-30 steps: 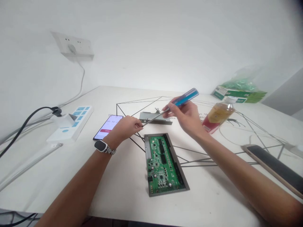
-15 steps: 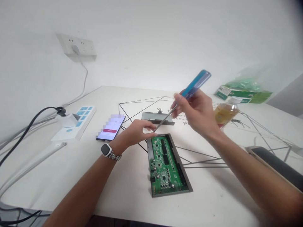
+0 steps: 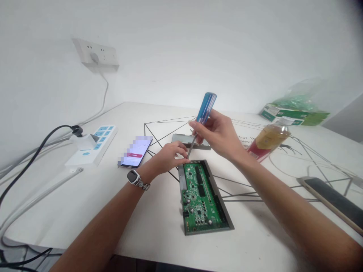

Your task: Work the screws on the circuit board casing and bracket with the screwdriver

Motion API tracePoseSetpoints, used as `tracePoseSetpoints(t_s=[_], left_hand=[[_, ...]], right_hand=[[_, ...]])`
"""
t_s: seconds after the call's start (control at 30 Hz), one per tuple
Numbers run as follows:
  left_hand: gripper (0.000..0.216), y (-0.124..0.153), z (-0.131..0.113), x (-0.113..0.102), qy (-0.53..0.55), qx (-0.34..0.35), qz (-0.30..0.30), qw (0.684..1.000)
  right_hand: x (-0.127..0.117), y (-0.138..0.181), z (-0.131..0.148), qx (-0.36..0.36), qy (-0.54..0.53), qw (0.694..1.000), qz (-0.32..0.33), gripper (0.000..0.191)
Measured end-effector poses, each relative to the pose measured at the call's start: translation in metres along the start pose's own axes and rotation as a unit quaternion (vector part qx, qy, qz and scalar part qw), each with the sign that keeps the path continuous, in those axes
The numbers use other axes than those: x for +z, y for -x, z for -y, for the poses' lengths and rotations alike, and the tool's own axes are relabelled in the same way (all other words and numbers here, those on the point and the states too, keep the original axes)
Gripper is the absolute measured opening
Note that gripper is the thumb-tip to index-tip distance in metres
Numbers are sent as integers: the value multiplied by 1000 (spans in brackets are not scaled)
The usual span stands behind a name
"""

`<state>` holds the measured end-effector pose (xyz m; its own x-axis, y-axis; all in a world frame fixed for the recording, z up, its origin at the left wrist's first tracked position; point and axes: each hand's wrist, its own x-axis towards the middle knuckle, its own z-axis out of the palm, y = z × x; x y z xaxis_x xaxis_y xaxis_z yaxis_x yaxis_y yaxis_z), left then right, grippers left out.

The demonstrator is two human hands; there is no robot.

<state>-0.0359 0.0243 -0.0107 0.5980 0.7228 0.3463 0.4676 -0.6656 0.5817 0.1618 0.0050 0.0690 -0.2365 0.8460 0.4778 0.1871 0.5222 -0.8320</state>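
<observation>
A green circuit board (image 3: 201,198) lies in a grey tray-like case (image 3: 224,211) on the white table. My right hand (image 3: 219,132) grips a blue-handled screwdriver (image 3: 206,107), held nearly upright with its tip at the board's far left corner. My left hand (image 3: 170,155), a watch on its wrist, has its fingers pinched at the screwdriver's tip beside that corner. What the fingers hold is too small to see. A grey cover piece (image 3: 181,139) lies just behind the hands.
A phone with a lit screen (image 3: 135,152) lies left of the hands, beyond it a white power strip (image 3: 92,145) with cables. A tea bottle (image 3: 268,139) lies at the right, a green box (image 3: 295,113) behind it, another phone (image 3: 331,200) near the right edge.
My right hand has swung the screwdriver from a slanted hold to nearly upright, bringing its tip down to the board's far corner. My left hand followed the tip toward the board.
</observation>
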Motion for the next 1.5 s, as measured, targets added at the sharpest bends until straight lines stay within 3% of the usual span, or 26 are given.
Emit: tracePoseSetpoints(t_s=[0.17, 0.4, 0.6, 0.67, 0.77, 0.97, 1.07, 1.17, 1.27, 1.33, 1.4, 1.5], left_hand=[[18, 0, -1, 2, 23, -13, -6, 1000], [20, -3, -15, 2, 93, -79, -63, 991], [18, -2, -16, -5, 123, -81, -24, 989], [22, -2, -15, -8, 119, -73, 3, 990], [25, -1, -15, -8, 124, -60, 12, 990], [37, -3, -12, 8, 133, -72, -108, 983], [28, -4, -9, 10, 164, -74, -99, 979], [18, -3, -9, 4, 187, -61, -65, 978], [20, -1, -13, -2, 194, -56, -17, 979], [23, 0, -15, -3, 203, -59, 4, 977], [26, 0, -17, 0, 203, -61, -12, 977], [33, -2, -17, 8, 179, -74, -89, 977]], right_hand=[[2, -2, -3, -5, 0, 1000, 6, 34], [12, -2, -6, 13, -4, 1000, -1, 32], [-1, 3, -18, 64, 11, 991, 121, 29], [-5, 3, -21, 76, -6, 988, 133, 27], [-5, 3, -26, 73, -22, 990, 115, 28], [8, 4, -33, 41, 18, 997, 59, 31], [9, 5, -33, 24, 66, 996, 50, 26], [5, 6, -28, 32, 62, 993, 96, 21], [0, 4, -24, 53, 30, 989, 137, 23], [-1, 4, -26, 53, 19, 991, 125, 23], [1, 3, -31, 44, 20, 994, 96, 25], [8, 5, -40, 23, 45, 997, 51, 29]])
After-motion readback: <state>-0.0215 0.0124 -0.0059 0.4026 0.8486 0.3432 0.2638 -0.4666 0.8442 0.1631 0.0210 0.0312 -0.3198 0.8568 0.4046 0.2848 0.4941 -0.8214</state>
